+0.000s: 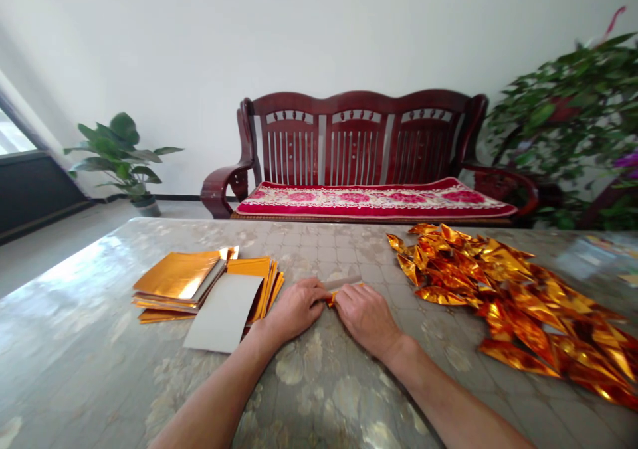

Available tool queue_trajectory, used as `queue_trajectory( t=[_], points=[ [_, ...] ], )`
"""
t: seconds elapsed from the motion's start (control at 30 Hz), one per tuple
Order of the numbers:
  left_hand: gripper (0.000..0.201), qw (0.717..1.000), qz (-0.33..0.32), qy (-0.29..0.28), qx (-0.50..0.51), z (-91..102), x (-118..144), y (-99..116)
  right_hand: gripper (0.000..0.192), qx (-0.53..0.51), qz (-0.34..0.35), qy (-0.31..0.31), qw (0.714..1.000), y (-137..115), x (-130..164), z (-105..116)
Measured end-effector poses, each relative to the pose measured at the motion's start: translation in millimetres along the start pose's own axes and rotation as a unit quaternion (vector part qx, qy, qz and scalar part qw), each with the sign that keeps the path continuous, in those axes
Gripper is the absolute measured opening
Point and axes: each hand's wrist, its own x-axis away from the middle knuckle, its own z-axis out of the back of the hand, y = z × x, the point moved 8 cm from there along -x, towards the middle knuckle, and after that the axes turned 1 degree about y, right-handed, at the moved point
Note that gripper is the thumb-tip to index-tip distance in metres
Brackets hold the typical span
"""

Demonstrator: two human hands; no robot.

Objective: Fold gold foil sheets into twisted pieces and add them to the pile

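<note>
My left hand [302, 305] and my right hand [366, 313] meet at the middle of the table, both with fingers closed on one sheet of gold foil paper [345, 281]. A narrow strip of its grey back shows beyond my fingertips, and a bit of gold shows between the hands. My fingers hide most of the sheet. Beside my left hand lie stacks of flat gold foil paper [177, 275], with one sheet grey side up [224, 313] leaning over them. To the right of my right hand spreads a heap of folded gold foil pieces [498, 289].
A patterned, glossy cover lies over the table [119, 376]. At its right edge is a clear plastic bag [598, 256]. Behind the table stands a dark red wooden bench [356, 140] with a red floral seat cover [379, 198]. Potted plants [119, 150] flank the bench.
</note>
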Motion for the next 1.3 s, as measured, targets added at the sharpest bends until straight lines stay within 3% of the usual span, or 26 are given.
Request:
queue_trajectory(
  t=[0.13, 0.23, 0.43, 0.63, 0.77, 0.87, 1.3],
  points=[
    [0.021, 0.998, 0.004, 0.019, -0.055, -3.1, 1, 5, 0.017, -0.033, -0.024, 0.001, 0.999, 8, 2, 3],
    [0.023, 0.996, 0.024, 0.035, -0.083, -7.3, 2, 7, 0.008, -0.084, -0.049, -0.006, 0.995, 11, 5, 6],
    [0.023, 0.997, 0.056, 0.052, 0.013, -10.0, 2, 0, 0.009, -0.110, -0.073, -0.015, 0.991, 14, 7, 4],
    [0.018, 0.977, 0.144, 0.145, 0.067, 7.2, 5, -20, 0.008, -0.129, -0.077, -0.017, 0.989, 17, 6, 2],
    [0.036, 0.971, 0.210, 0.094, 0.064, -0.2, 4, -26, 0.009, -0.125, -0.085, -0.022, 0.988, 17, 5, 4],
    [0.035, 0.969, 0.232, 0.066, 0.050, -4.4, 2, -26, 0.011, -0.122, -0.094, -0.026, 0.988, 18, 4, 3],
    [0.027, 0.967, 0.245, 0.066, 0.028, -2.5, 2, -26, 0.016, -0.112, -0.145, -0.031, 0.983, 22, 1, -6]
  ],
)
